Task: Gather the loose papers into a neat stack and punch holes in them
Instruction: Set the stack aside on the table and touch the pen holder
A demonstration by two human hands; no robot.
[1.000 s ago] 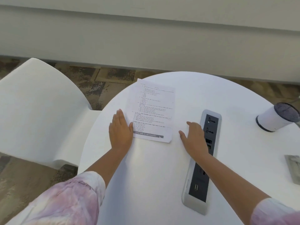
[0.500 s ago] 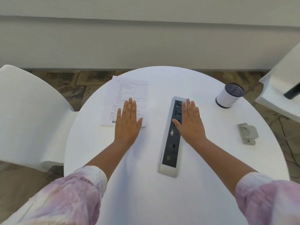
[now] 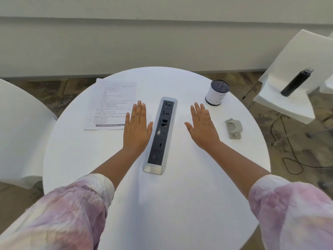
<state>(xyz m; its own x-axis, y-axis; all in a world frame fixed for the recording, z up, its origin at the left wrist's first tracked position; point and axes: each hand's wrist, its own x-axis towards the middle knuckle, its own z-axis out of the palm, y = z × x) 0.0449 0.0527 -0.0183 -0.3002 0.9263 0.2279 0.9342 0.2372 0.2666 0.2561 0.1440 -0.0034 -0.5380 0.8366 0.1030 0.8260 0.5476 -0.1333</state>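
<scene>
A stack of printed papers (image 3: 112,103) lies at the far left of the round white table (image 3: 180,195), its far corner hanging past the edge. My left hand (image 3: 136,128) lies flat, fingers straight, just right of the papers and overlapping their near right corner. My right hand (image 3: 202,125) lies flat and open on the bare tabletop, on the other side of the socket strip. A grey hole punch (image 3: 233,129) sits to the right of my right hand, apart from it.
A long grey socket strip (image 3: 160,134) is set into the table between my hands. A white cup with a dark mesh top (image 3: 217,95) stands at the back right. White chairs stand left (image 3: 19,134) and right (image 3: 288,83), a black bottle (image 3: 295,83) on the right one.
Both hands slid right: the left came off the middle of the papers to their right edge, the right moved from the socket strip onto bare table. The view shifted right too.
</scene>
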